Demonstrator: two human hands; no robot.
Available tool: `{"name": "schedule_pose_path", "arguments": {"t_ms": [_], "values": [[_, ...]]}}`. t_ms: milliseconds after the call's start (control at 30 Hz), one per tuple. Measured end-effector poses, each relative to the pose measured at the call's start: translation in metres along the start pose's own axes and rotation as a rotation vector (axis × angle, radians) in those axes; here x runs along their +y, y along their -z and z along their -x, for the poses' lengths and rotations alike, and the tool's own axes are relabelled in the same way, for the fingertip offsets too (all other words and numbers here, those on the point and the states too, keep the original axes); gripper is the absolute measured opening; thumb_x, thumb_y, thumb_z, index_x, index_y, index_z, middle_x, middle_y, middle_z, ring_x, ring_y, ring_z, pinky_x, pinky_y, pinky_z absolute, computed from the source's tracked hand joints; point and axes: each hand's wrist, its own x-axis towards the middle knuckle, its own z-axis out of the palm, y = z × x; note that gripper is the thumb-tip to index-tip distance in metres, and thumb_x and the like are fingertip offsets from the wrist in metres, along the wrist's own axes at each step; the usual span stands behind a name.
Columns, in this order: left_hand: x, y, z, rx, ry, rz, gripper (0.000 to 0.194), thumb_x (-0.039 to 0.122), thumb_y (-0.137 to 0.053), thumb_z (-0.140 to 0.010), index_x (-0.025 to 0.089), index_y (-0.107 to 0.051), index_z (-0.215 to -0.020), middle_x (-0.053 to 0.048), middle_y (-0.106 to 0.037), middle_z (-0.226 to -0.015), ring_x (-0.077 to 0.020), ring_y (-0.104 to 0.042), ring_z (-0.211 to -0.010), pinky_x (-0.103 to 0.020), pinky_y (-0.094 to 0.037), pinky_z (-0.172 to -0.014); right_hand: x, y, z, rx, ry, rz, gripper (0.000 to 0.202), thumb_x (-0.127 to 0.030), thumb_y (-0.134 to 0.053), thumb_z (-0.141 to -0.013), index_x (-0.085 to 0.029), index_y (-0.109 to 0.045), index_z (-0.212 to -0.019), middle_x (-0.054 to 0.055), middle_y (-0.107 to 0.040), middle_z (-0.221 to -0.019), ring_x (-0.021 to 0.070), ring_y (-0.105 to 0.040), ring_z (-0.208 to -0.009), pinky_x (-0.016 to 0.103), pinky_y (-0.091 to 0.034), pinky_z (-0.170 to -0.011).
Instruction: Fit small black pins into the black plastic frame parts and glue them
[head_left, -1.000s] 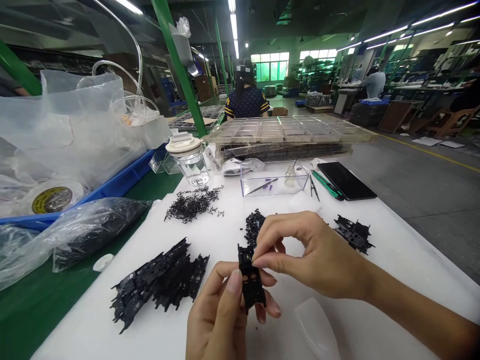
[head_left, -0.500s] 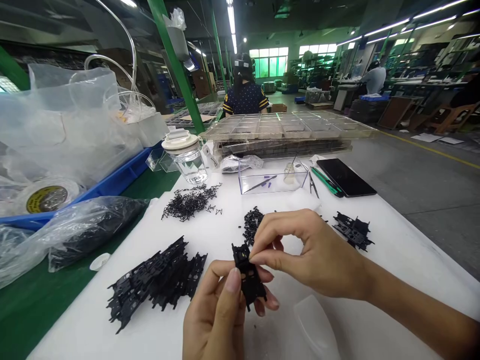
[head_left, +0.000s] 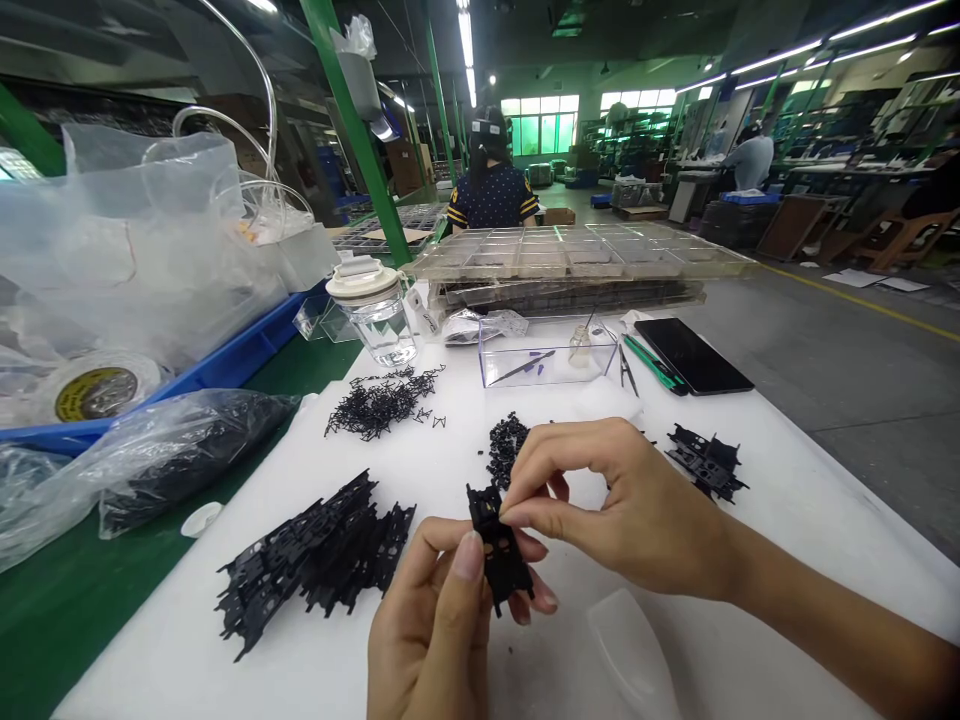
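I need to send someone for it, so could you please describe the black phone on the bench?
On the white table, look toward the far right corner, right of the clear plastic box. The phone lies flat beside a green-handled tool; it is the only smooth, glossy black slab there.

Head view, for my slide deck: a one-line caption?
Left hand holds a black plastic frame while right hand pinches its top.

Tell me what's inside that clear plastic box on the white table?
The clear plastic box holds a thin dark stick-like tool and a few small purple bits. Nothing in it is covered; what the bits are is unclear.
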Motion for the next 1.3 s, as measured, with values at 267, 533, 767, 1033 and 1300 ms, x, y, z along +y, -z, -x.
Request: {"name": "schedule_pose_path", "arguments": {"t_ms": [267,533,767,1033,1300], "values": [[-0.001,0.009,-0.003,-0.053,-0.006,-0.031,0.023,0.039,-0.073,-0.088,0.021,-0.072,-0.074,-0.003,-0.07,-0.071,-0.0151,-0.062,-0.062,-0.023,-0.051,-0.061,0.0,-0.005,0.003,0.02,0.064,0.033,0.01,-0.013,-0.07,-0.09,-0.017,-0.072,-0.081,0.002,-0.072,-0.081,0.013,-0.065,-0.069,0.028,-0.051,-0.066],[-0.004,0.012,-0.004,-0.068,0.003,-0.043,0.025,0.04,-0.071,-0.09,0.021,-0.07,-0.074,-0.003,-0.067,-0.065,-0.0173,-0.061,-0.067,-0.024,-0.05,-0.065,0.004,-0.01,0.003,0.027,0.15,0.058,0.011,-0.01,-0.068,-0.09,-0.016,-0.067,-0.08,0.003,-0.068,-0.08,0.013,-0.064,-0.071,0.026,-0.052,-0.066],[-0.004,0.012,-0.002,-0.106,-0.009,-0.046,0.024,0.037,-0.065,-0.094,0.022,-0.068,-0.076,-0.001,-0.068,-0.067,-0.0165,-0.061,-0.067,-0.023,-0.05,-0.066,0.003,-0.008,0.004,-0.001,0.22,0.098,0.01,-0.008,-0.064,-0.093,-0.011,-0.067,-0.084,0.004,-0.064,-0.083,0.0107,-0.062,-0.071,0.023,-0.052,-0.065],[-0.002,0.011,-0.003,-0.101,0.002,-0.025,0.023,0.035,-0.066,-0.094,0.022,-0.069,-0.075,0.0,-0.068,-0.068,-0.0151,-0.061,-0.066,-0.022,-0.051,-0.065,0.001,-0.009,0.004,0.01,0.202,0.081,0.011,-0.005,-0.065,-0.091,-0.012,-0.066,-0.082,0.003,-0.064,-0.082,0.0096,-0.062,-0.07,0.021,-0.052,-0.066],[-0.003,0.017,-0.004,-0.119,0.079,0.015,0.028,0.038,-0.063,-0.095,0.022,-0.065,-0.073,0.0,-0.068,-0.064,-0.0135,-0.06,-0.059,-0.02,-0.049,-0.059,0.005,-0.012,0.005,0.007,0.149,0.049,0.012,-0.011,-0.066,-0.093,-0.014,-0.066,-0.082,0.003,-0.066,-0.084,0.0115,-0.064,-0.076,0.023,-0.052,-0.07]]}}
